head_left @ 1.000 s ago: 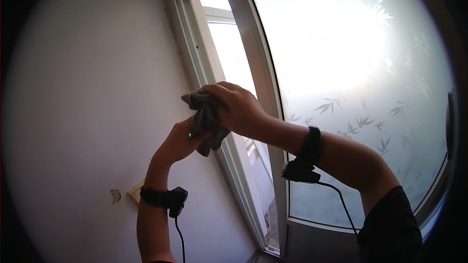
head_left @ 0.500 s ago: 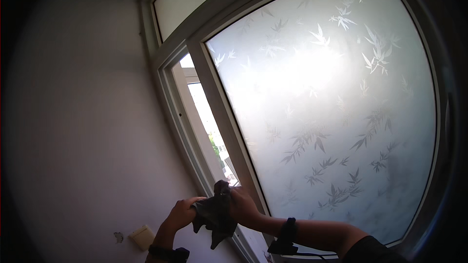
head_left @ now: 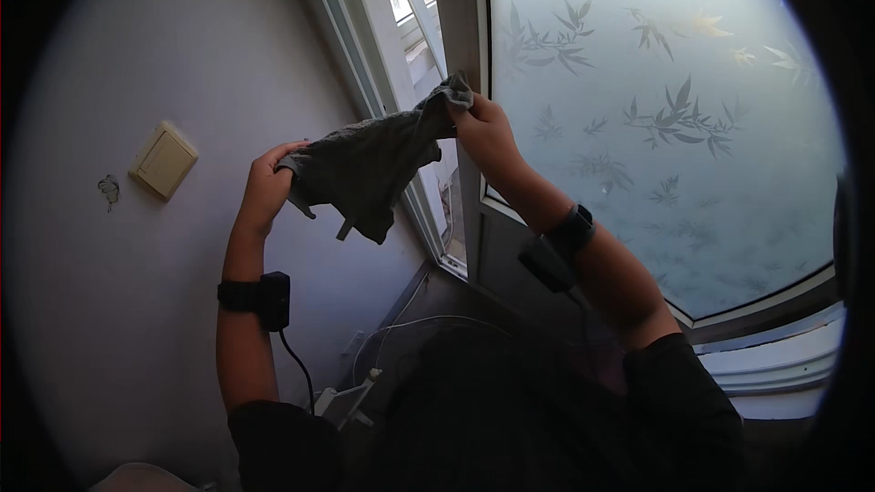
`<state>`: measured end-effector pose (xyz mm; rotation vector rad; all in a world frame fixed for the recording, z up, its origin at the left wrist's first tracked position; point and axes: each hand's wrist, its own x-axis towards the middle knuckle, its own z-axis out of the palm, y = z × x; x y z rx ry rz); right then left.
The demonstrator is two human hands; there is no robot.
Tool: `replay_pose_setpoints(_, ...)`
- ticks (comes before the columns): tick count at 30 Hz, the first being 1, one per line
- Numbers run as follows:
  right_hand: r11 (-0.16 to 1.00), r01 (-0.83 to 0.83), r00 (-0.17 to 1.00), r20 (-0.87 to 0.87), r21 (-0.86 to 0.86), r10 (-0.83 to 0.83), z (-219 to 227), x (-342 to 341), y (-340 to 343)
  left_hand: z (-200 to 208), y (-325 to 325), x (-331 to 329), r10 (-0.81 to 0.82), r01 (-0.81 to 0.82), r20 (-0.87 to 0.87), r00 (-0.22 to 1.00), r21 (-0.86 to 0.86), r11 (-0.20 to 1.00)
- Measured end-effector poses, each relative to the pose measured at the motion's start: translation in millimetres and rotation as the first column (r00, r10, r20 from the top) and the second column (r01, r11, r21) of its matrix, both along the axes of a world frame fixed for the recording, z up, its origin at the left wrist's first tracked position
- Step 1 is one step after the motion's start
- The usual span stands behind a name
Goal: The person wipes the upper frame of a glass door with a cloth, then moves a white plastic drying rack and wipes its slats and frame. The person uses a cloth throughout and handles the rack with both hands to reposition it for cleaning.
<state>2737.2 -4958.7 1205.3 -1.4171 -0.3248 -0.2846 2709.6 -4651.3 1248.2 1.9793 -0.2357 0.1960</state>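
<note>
A dark grey-green cloth (head_left: 360, 164) stretches between my two hands, its lower edge hanging in uneven points. My left hand (head_left: 267, 184) grips its left end, fingers closed round the fabric beside the wall. At the upper right end, my right hand (head_left: 483, 132) pinches a bunched corner in front of the door frame. Both wrists wear dark straps with small black boxes. The fingertips of each hand are partly hidden by the cloth.
A cream wall switch (head_left: 164, 160) sits on the pale wall at left. To the right stands a sliding door with frosted, leaf-patterned glass (head_left: 629, 118), with a narrow gap beside it. A thin white cable (head_left: 428, 318) runs low along the corner.
My hands have moved apart, spreading the bunched cloth wider between them. The view has tilted downward, so the hands sit higher in it and the floor corner shows.
</note>
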Motion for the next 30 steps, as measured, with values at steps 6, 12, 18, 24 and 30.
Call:
replay_pose_setpoints(6,0.97,-0.2,0.848,-0.471,0.139,0.242,-104.1,-11.3,-99.3,-160.9,-75.9,-0.1,0.165,-0.187,-0.142,0.976,-0.154,0.97)
replay_pose_setpoints(12,0.874,-0.132,0.7,-0.58,0.467,0.416,-166.2,-24.2,-122.9,-254.2,-113.4,-22.7,0.117,-0.297,-0.445,0.888,-0.36,0.884)
replay_pose_setpoints(18,0.628,-0.303,0.639,-0.337,0.717,0.692,-164.2,-28.4,-128.9,-298.9,-123.9,-32.3,0.264,-0.45,-0.492,0.83,-0.311,0.837)
replay_pose_setpoints(24,0.496,-0.434,0.623,-0.147,0.752,0.768,-171.3,-43.7,-124.8,-325.2,-156.1,-47.1,0.023,-0.805,-0.85,0.526,-0.489,0.336)
replay_pose_setpoints(30,0.628,-0.514,0.592,-0.289,0.584,0.753,-189.9,-56.0,-158.3,-289.1,-171.6,-55.8,-0.186,-0.351,-0.409,0.893,-0.894,0.28)
